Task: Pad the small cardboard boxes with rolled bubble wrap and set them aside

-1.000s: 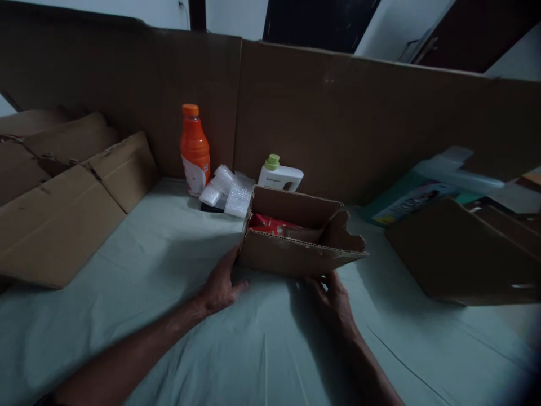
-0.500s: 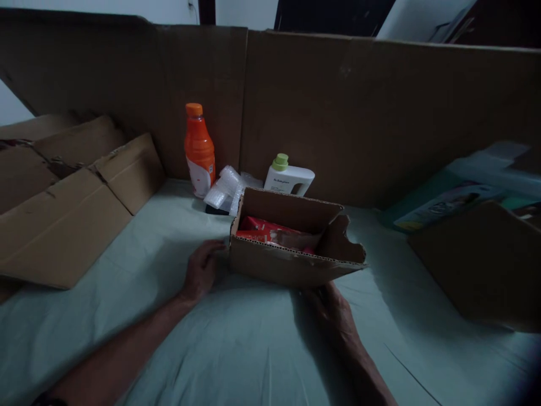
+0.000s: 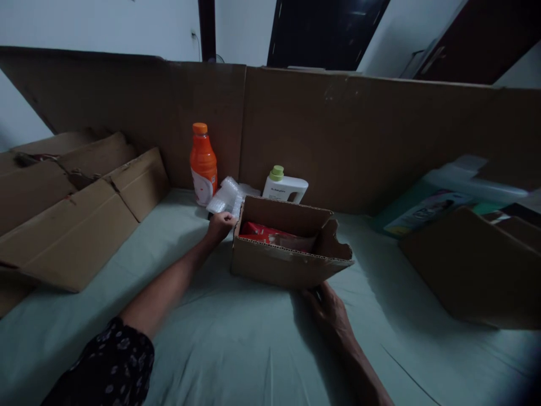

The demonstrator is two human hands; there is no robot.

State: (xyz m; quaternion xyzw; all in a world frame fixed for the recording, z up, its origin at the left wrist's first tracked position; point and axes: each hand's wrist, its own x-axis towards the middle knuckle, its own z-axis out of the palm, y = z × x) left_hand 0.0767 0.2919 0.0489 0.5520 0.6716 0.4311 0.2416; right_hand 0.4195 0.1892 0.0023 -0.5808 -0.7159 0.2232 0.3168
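A small open cardboard box (image 3: 274, 269) stands in the middle of the sheet, its right end slanting outward. Red packages (image 3: 270, 235) lie inside it, their lower parts hidden by the front wall. My left hand (image 3: 220, 227) is by the box's left edge, in front of some bubble wrap (image 3: 228, 194). Its fingers are curled together; what they pinch, if anything, is not clear. Low at the box's front right, my right hand (image 3: 329, 313) grips the bottom edge, with its fingertips partly hidden beneath.
Behind the box stand an orange bottle (image 3: 203, 163) and a white jug with a green cap (image 3: 285, 186). A divided carton (image 3: 80, 225) sits left. At right are a large jug of green liquid (image 3: 439, 197) and another carton (image 3: 469, 270). A tall cardboard panel (image 3: 359, 135) closes the back.
My left hand has moved forward and right, from beside the box's lower left to the bubble wrap, and its fingers have curled. My right hand stays at the box. The view has tilted up.
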